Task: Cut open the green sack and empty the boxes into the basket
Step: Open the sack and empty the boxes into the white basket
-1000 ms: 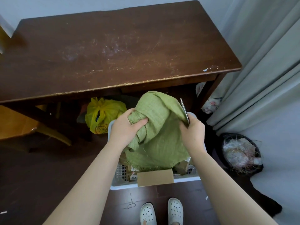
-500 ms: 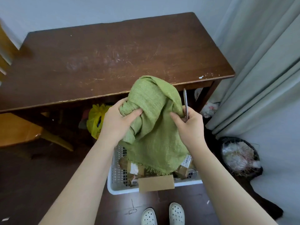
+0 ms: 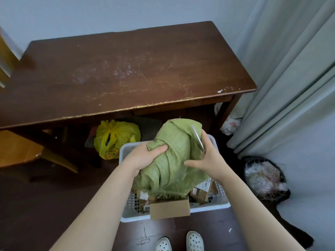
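The green woven sack (image 3: 174, 160) hangs upside down over the white perforated basket (image 3: 210, 208) on the floor, its frayed open end resting among the boxes. My left hand (image 3: 145, 156) clutches a bunched fold on the sack's left side. My right hand (image 3: 204, 158) presses the sack's right side while holding a thin metal blade (image 3: 197, 138) that points up and away. Brown cardboard boxes (image 3: 169, 208) lie in the basket; one leans on its front rim, others show printed labels under the sack.
A dark wooden table (image 3: 126, 75) stands just beyond the basket. Under it sits a tied yellow plastic bag (image 3: 116, 136). A black bin (image 3: 264, 178) full of scraps stands at the right, beside grey curtains (image 3: 290, 87). My white shoes (image 3: 194, 241) are near the basket.
The sack has dropped lower over the basket after being lifted half a second ago. My right hand's fingers have spread flat across the sack's side.
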